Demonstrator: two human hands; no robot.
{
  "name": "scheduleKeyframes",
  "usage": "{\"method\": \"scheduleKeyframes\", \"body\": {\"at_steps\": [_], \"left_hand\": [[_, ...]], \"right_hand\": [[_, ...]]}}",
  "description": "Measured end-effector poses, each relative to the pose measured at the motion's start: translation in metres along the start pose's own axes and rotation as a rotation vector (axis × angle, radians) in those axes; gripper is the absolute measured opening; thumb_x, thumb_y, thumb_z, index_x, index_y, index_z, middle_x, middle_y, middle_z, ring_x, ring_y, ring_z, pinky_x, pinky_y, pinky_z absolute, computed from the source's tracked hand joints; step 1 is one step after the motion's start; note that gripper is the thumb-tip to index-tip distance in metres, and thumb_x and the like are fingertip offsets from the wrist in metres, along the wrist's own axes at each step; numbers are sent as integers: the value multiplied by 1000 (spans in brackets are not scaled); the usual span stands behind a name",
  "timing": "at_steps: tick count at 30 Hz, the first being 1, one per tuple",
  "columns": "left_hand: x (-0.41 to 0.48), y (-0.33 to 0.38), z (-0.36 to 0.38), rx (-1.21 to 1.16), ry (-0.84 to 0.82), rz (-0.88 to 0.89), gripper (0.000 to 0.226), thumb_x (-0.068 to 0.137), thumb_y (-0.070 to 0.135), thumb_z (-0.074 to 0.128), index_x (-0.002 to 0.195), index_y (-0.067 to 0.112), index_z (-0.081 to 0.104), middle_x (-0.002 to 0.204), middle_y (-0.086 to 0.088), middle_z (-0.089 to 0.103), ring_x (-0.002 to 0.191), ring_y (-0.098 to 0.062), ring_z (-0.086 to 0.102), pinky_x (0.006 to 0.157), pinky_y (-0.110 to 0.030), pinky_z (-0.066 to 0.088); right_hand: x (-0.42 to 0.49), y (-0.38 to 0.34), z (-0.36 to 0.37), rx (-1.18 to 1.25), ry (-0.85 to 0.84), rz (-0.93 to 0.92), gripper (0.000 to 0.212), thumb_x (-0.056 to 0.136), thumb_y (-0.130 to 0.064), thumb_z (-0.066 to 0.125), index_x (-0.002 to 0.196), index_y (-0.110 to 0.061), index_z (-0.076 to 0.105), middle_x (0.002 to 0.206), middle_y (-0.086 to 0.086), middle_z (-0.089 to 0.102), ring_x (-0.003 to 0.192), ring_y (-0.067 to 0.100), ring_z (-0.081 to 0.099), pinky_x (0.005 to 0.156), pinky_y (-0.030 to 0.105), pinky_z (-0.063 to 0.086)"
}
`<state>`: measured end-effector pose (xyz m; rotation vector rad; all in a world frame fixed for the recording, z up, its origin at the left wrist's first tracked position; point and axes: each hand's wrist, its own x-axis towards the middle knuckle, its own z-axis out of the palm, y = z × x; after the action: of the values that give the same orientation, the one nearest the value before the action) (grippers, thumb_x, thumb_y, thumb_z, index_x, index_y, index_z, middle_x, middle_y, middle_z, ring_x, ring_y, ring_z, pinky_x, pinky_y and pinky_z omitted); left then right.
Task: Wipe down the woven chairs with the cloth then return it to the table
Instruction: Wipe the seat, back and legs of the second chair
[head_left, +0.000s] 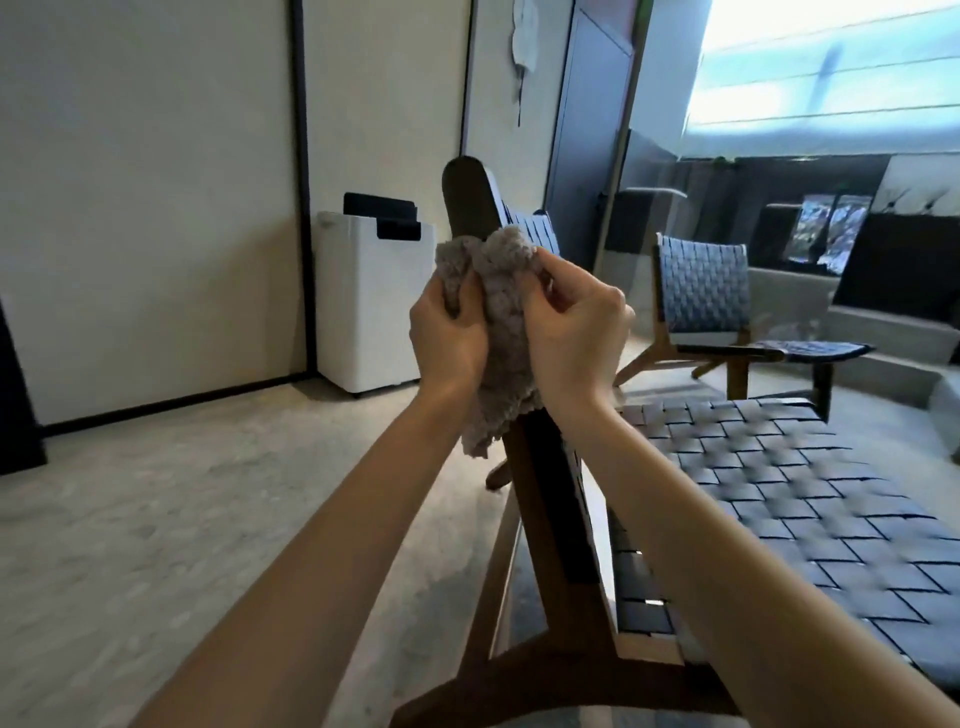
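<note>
A fluffy grey cloth (500, 332) hangs bunched between both hands, in front of the upright wooden frame of the near woven chair (779, 493). My left hand (447, 332) grips the cloth's left side with curled fingers. My right hand (571, 332) pinches its right side. The chair's dark blue woven seat spreads to the right below my right forearm. A second woven chair (706, 296) with the same blue weave and wooden legs stands farther back on the right.
A white appliance (371, 306) with a black top stands against the wall on the left. A low ledge (857, 322) and dark panels lie behind the far chair. Pale floor (182, 493) stretches out on the left.
</note>
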<state>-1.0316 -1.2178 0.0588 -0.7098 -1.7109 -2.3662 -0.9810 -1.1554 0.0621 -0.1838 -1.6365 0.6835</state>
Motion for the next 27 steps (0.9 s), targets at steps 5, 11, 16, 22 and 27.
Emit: {"method": "scheduleKeyframes", "body": {"at_steps": [5,11,16,22,27], "left_hand": [[39,30,-6,-29,-46,41,13,97,29,51,102,19,58,108,-9,66,103,-23,62,95,-45,50],[-1,-13,0,-10,-17,57,31,99,29,46,122,10,57,113,-8,66,106,-21,62,97,-44,49],[-47,-61,5,35,17,21,30,98,31,48,121,14,58,106,0,66,99,-12,62,92,-38,52],[-107,-127,8,116,-23,-45,35,97,27,50,129,14,54,115,-1,65,106,-11,60,94,-36,50],[-151,-179,9,201,-87,-106,42,95,26,54,135,13,49,121,2,61,107,-4,56,90,-14,48]], "right_hand": [[30,-14,20,50,32,1,22,91,-28,64,111,-23,72,68,-13,63,58,7,55,67,31,54],[0,23,2,52,5,-92,27,92,-19,63,119,-17,68,71,-6,69,52,9,52,54,26,49],[-42,62,-31,33,-61,-119,31,89,-11,67,120,-11,66,83,2,75,58,8,63,57,19,54],[-100,113,-72,64,-172,26,35,83,-5,72,116,-16,65,93,-24,65,84,0,69,73,23,58],[-146,153,-102,17,-244,70,30,79,-4,75,107,-12,71,93,-13,71,84,-2,69,75,26,59]]}}
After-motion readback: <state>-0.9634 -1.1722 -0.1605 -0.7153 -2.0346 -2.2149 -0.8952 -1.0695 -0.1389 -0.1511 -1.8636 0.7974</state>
